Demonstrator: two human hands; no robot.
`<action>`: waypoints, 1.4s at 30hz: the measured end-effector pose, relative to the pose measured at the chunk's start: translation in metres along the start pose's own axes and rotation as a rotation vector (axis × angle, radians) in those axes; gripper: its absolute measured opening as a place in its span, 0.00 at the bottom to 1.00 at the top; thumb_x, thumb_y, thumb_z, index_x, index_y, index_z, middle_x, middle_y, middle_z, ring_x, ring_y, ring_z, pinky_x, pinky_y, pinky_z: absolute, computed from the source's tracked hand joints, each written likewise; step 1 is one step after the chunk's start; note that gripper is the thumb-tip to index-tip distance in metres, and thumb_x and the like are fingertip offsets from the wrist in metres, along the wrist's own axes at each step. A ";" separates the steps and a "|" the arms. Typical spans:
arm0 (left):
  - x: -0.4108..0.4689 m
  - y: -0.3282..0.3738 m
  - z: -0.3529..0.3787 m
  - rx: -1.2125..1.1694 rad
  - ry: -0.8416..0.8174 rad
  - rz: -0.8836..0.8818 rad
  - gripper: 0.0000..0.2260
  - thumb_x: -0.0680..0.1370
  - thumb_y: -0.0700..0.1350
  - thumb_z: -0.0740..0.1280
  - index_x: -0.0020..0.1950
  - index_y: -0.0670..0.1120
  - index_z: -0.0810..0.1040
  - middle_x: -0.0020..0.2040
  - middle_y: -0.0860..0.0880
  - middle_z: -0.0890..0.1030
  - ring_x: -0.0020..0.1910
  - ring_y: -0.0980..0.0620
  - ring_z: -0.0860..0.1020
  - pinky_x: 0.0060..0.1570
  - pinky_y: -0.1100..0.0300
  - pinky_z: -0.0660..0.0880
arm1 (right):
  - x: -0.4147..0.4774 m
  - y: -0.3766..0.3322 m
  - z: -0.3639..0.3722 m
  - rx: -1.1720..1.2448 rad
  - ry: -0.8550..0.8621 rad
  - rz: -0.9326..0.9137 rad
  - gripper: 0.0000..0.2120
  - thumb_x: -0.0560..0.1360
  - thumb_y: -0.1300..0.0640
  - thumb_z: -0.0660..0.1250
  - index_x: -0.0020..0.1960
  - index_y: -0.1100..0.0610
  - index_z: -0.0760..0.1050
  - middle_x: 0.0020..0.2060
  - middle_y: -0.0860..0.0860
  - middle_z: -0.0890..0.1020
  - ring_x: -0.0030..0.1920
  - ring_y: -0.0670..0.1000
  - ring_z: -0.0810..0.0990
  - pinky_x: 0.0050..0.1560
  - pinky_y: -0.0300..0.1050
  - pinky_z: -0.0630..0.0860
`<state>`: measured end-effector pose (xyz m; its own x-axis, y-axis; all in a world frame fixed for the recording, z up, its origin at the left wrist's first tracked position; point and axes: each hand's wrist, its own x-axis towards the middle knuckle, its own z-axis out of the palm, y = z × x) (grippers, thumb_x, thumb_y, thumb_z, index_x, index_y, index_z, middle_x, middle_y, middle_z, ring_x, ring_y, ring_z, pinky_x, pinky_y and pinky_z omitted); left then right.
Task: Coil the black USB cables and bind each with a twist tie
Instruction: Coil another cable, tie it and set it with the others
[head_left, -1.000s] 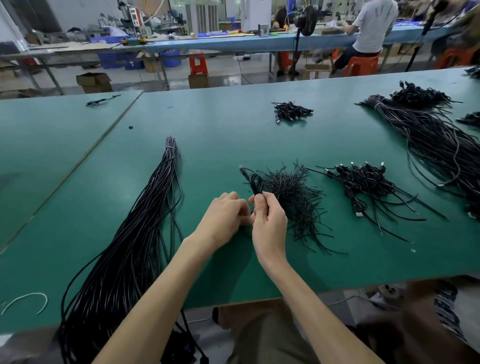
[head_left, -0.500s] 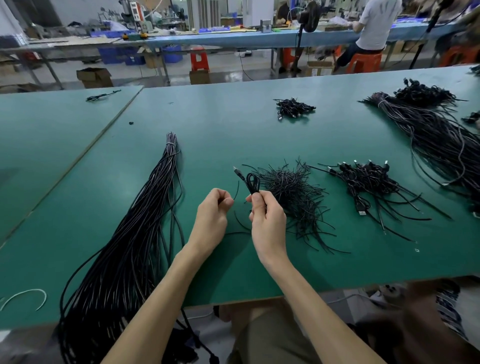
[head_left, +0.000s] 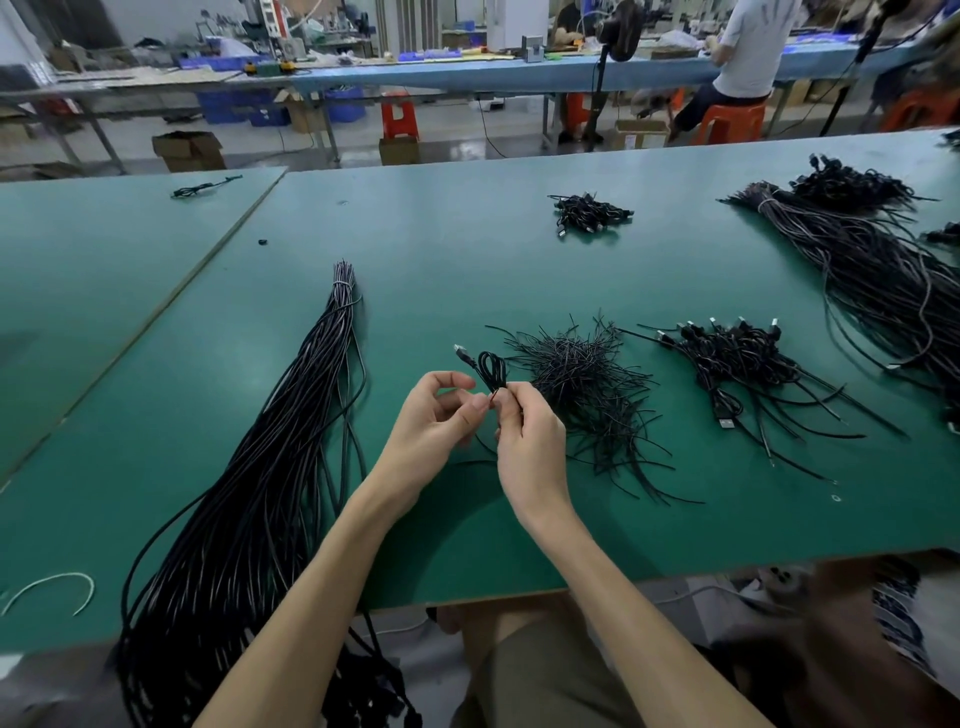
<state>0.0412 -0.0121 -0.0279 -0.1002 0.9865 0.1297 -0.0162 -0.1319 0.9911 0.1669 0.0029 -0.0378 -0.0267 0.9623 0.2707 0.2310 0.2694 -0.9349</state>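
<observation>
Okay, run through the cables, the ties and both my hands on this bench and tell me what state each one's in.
coiled cable, wound small, held above the table
right hand, pinches the coil's base
left hand, fingers curled, tips by the coil's base; grip unclear
twist ties, loose heap on the table
long cable bundle, uncoiled, bound near its far end
pile of coiled cables, coiled, heaped right of the ties
</observation>
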 end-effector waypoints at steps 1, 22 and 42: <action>0.000 -0.001 0.000 -0.022 0.006 -0.004 0.12 0.80 0.43 0.70 0.60 0.41 0.72 0.40 0.48 0.81 0.35 0.52 0.74 0.39 0.60 0.72 | 0.000 0.001 0.000 -0.006 -0.001 0.002 0.11 0.87 0.60 0.58 0.50 0.59 0.76 0.44 0.54 0.81 0.39 0.47 0.74 0.42 0.38 0.71; 0.006 -0.004 -0.015 -0.243 -0.120 -0.176 0.14 0.79 0.42 0.71 0.63 0.39 0.83 0.41 0.49 0.75 0.36 0.55 0.69 0.40 0.63 0.72 | -0.003 -0.005 0.001 -0.094 -0.035 -0.102 0.10 0.86 0.63 0.61 0.57 0.63 0.81 0.49 0.52 0.80 0.42 0.43 0.75 0.47 0.28 0.70; 0.002 -0.006 -0.008 -0.235 0.030 -0.125 0.07 0.80 0.38 0.70 0.44 0.43 0.85 0.38 0.46 0.80 0.37 0.52 0.73 0.46 0.55 0.73 | -0.007 0.001 0.007 0.097 -0.039 -0.009 0.12 0.84 0.59 0.64 0.55 0.45 0.62 0.43 0.52 0.80 0.39 0.47 0.77 0.40 0.41 0.74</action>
<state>0.0334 -0.0101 -0.0334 -0.1122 0.9937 0.0023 -0.2601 -0.0317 0.9651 0.1603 -0.0031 -0.0421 -0.0665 0.9600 0.2720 0.1350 0.2788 -0.9508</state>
